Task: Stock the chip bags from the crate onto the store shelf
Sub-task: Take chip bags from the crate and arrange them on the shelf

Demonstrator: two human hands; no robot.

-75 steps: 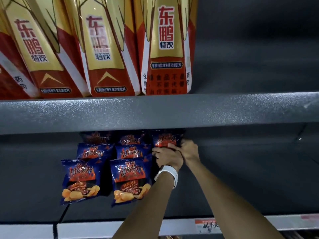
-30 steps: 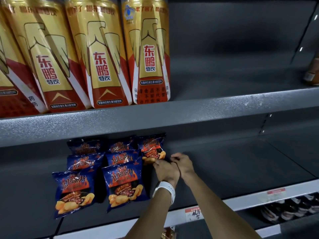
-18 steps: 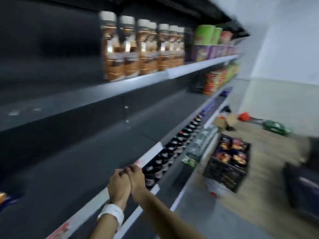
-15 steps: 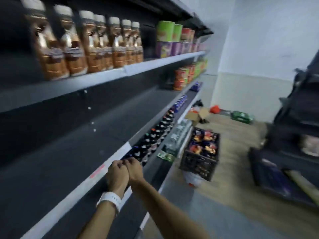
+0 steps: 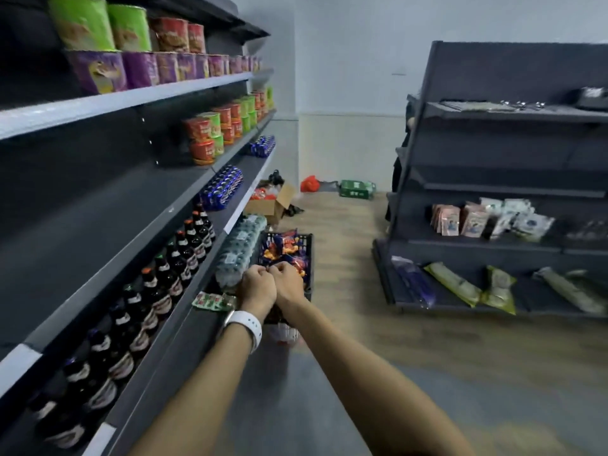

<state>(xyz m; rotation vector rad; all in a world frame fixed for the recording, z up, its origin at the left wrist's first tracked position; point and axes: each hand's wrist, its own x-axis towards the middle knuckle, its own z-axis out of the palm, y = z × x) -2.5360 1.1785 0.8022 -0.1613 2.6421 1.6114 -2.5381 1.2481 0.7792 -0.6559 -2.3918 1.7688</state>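
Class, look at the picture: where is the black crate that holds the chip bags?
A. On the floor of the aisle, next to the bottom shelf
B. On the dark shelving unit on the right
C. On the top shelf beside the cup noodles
A: the black crate stands on the wooden floor beside the bottom shelf, with chip bags inside, just beyond the hands.

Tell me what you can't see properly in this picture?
- Crate, head view: the hands cover its near part, so the chip bags can't be counted.
- Fingers: curled together; anything between them is hidden.
- Dark bottles: labels blurred.
- Cardboard box: contents too small to make out.
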